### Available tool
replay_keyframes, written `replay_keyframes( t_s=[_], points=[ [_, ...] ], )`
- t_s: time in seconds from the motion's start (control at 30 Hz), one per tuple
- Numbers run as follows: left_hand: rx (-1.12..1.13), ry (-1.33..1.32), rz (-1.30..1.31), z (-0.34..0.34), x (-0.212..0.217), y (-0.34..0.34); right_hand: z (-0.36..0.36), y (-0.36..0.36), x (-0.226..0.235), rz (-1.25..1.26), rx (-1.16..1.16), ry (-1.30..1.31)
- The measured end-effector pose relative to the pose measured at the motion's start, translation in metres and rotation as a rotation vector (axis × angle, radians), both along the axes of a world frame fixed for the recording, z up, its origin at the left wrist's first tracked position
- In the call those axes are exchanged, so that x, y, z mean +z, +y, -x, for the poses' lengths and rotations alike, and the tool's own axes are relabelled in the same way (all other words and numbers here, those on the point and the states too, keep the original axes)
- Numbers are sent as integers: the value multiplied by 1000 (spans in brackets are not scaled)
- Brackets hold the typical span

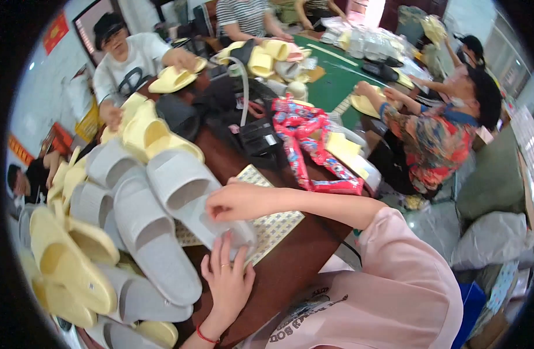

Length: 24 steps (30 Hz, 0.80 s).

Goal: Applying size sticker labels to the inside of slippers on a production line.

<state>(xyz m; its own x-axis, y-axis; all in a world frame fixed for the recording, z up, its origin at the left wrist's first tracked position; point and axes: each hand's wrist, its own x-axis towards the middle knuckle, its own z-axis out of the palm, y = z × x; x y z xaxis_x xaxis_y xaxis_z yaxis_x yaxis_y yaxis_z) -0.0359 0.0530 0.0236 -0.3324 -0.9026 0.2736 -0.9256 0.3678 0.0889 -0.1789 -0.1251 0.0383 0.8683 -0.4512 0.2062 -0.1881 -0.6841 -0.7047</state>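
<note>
Head — left hand (229, 284), right hand (245, 199); on grey slipper (191, 209)

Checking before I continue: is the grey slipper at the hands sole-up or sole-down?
Sole-down: the grey slipper shows its strap and insole facing up, beside the left hand's fingertips.

Shiny red packets (336, 185) lie near a small black box (259, 138). Clear plastic bags (368, 42) make a heap on a green table (319, 87). A person (434, 131) wears a flowery shirt (438, 152). A red poster (56, 32) hangs on the pale wall (37, 104).
</note>
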Motion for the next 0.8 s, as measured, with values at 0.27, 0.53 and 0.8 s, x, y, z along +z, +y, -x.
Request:
replay_keyframes(
  t_s=[0.27,0.53,0.8],
  points=[
    [60,91,27,-4,-6,1,-1,1,20,4,-72,-5],
    [49,182,104,-5,-16,2,-4,17,24,183,9,226],
    [29,155,139,-5,-17,3,-5,13,17,121,17,154]
  ],
)
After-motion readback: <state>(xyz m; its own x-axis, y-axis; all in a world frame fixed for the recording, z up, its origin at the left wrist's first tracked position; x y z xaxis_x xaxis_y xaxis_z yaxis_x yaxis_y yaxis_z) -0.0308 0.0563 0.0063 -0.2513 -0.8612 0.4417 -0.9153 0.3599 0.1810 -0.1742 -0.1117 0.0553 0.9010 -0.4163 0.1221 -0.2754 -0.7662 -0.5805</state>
